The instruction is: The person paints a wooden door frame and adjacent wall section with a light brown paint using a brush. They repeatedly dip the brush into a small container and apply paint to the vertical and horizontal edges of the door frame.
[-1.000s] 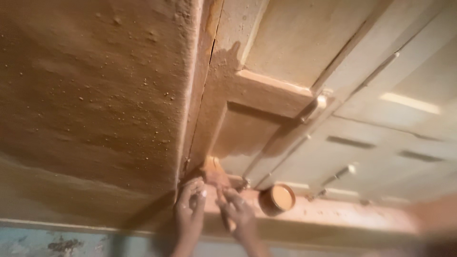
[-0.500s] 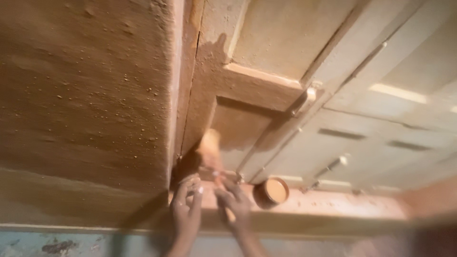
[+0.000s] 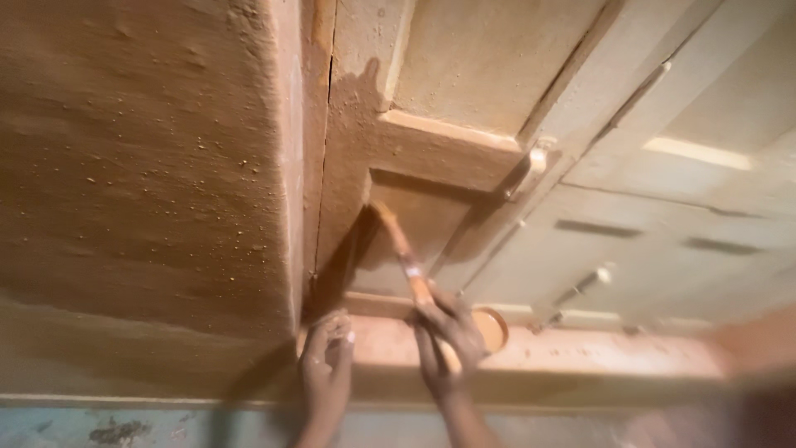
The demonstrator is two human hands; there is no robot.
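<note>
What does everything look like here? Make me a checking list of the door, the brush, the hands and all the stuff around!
Surface: panelled wooden door, pale, with a browner patch in the lower panel where the brush is.
Job's things: paintbrush, bristle end up against the panel; round container on the ledge under the door.
Clutter: nothing seen.
Grippers: right hand grips the brush handle; left hand rests on the ledge by the door frame, holding nothing.
Cables: nothing seen.
Surroundings: rough plastered wall to the left; metal latch on the door; a second latch lower down; dim, blurry light.
</note>
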